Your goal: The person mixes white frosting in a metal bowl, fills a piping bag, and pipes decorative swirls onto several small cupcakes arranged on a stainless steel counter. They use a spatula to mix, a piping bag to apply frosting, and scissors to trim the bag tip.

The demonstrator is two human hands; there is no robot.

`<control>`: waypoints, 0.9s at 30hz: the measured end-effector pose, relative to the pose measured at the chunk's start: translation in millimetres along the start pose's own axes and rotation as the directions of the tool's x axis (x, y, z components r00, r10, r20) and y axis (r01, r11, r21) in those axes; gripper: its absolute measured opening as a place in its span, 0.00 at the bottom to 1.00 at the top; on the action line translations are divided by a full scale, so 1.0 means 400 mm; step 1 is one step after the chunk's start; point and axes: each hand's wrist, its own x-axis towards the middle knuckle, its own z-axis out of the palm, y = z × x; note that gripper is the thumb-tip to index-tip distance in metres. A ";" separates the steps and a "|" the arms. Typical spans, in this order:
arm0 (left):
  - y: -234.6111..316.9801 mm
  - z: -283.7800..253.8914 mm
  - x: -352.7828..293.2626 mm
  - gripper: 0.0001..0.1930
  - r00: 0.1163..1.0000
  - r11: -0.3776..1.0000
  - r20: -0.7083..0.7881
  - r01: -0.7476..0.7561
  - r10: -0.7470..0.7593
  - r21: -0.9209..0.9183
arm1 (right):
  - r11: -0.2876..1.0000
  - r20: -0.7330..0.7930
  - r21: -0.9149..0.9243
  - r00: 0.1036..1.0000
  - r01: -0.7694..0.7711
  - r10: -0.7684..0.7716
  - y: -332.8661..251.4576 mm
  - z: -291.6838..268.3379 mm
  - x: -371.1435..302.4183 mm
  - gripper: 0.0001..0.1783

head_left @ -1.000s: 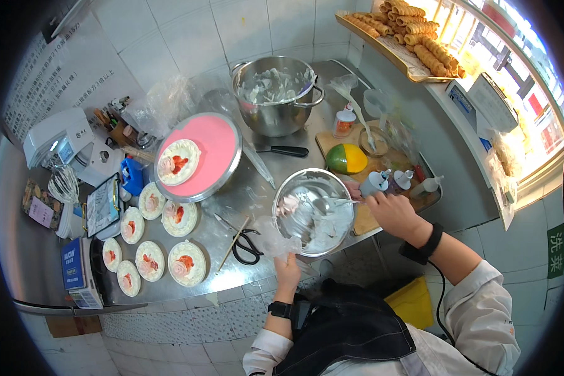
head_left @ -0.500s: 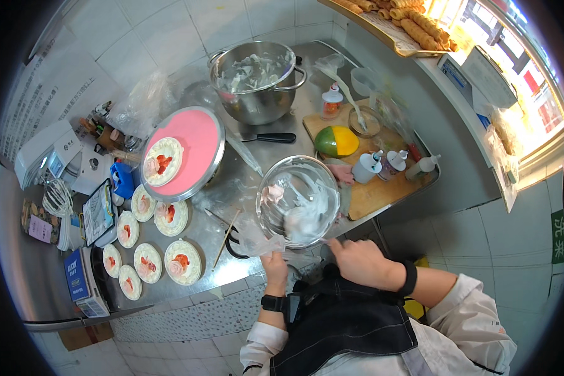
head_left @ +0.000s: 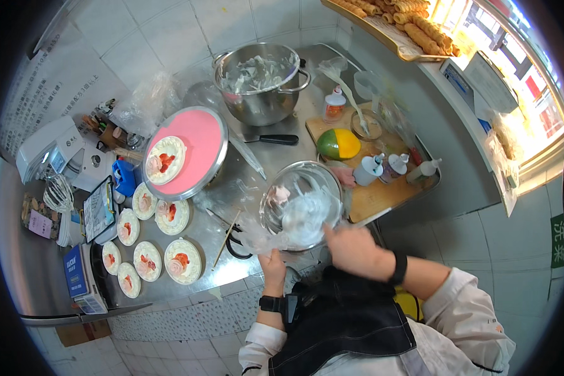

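Near the front edge of the steel counter stands a metal mixing bowl [head_left: 328, 180] with white cream [head_left: 301, 216] and a small pink dab inside. My right hand [head_left: 359, 252] is closed at the bowl's near right rim around a thin-handled tool; motion blurs it, and its end is lost in the cream. At the near left rim my left hand [head_left: 273, 266] pinches a clear plastic bag [head_left: 260, 238], which lies crumpled against the bowl. Black-handled scissors [head_left: 237, 252] and a thin wooden stick [head_left: 226, 239] rest just left of it.
Several round cream-topped cakes [head_left: 183, 262] with red fruit stand at the left. Behind them a pink turntable [head_left: 197, 141] carries another. A two-handled steel pot [head_left: 260, 106] is at the back. On the right, a cutting board [head_left: 373, 203] bears a mango [head_left: 338, 143] and squeeze bottles [head_left: 368, 169].
My right hand has moved slightly left at the bowl's rim, and the cream has been shifted about inside. My left hand keeps its hold on the bag.
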 end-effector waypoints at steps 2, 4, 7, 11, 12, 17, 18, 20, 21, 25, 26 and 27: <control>0.026 0.005 -0.003 0.16 1.000 0.999 0.011 0.002 -0.002 0.033 | 0.992 -0.145 -0.056 0.984 -0.109 0.100 0.008 0.002 -0.002 0.11; 0.053 0.013 -0.006 0.17 1.000 0.998 0.005 -0.005 0.005 0.065 | 0.998 0.111 0.004 0.992 0.059 -0.059 0.014 0.006 -0.011 0.11; 0.079 0.021 -0.018 0.19 0.998 0.998 0.042 0.051 -0.050 -0.031 | 1.000 -0.088 -0.012 0.996 0.010 -0.011 0.031 0.011 -0.015 0.19; 0.074 0.025 -0.004 0.18 0.999 0.999 -0.026 0.036 -0.037 -0.036 | 0.984 0.276 -0.038 0.948 0.173 -0.156 0.026 0.002 -0.028 0.21; 0.068 0.025 0.000 0.19 0.997 0.996 -0.019 0.070 -0.071 -0.053 | 0.980 0.195 -0.006 0.961 0.200 -0.195 0.024 -0.002 -0.031 0.21; 0.050 0.019 -0.002 0.18 0.999 0.993 0.013 0.050 -0.049 -0.103 | 0.975 0.208 -0.154 0.970 0.159 -0.126 0.005 -0.016 -0.045 0.16; 0.049 0.019 -0.004 0.19 0.995 0.989 0.015 0.098 -0.097 -0.113 | 0.978 0.158 -0.020 0.966 0.209 -0.203 0.010 -0.011 -0.047 0.13; 0.050 0.019 -0.005 0.19 0.993 0.988 0.016 0.116 -0.115 -0.105 | 0.996 -0.068 -0.076 0.996 0.044 -0.050 0.032 0.005 -0.046 0.13; 0.053 0.021 -0.003 0.19 0.997 0.993 0.007 0.072 -0.072 -0.091 | 0.997 -0.199 -0.080 0.980 -0.019 0.002 0.046 0.016 -0.042 0.12; 0.071 0.028 -0.009 0.22 0.995 0.971 -0.035 0.081 -0.091 -0.226 | 0.831 0.241 0.530 0.969 -0.170 0.045 0.076 0.062 -0.058 0.22; 0.076 0.028 -0.009 0.22 0.990 0.982 -0.051 0.125 -0.133 -0.145 | 0.734 0.110 0.669 0.993 -0.113 0.052 0.076 0.070 -0.058 0.24; 0.077 0.034 -0.011 0.20 0.991 0.987 -0.042 0.118 -0.123 -0.105 | 0.833 0.019 0.540 0.991 -0.121 0.131 0.071 0.074 -0.062 0.25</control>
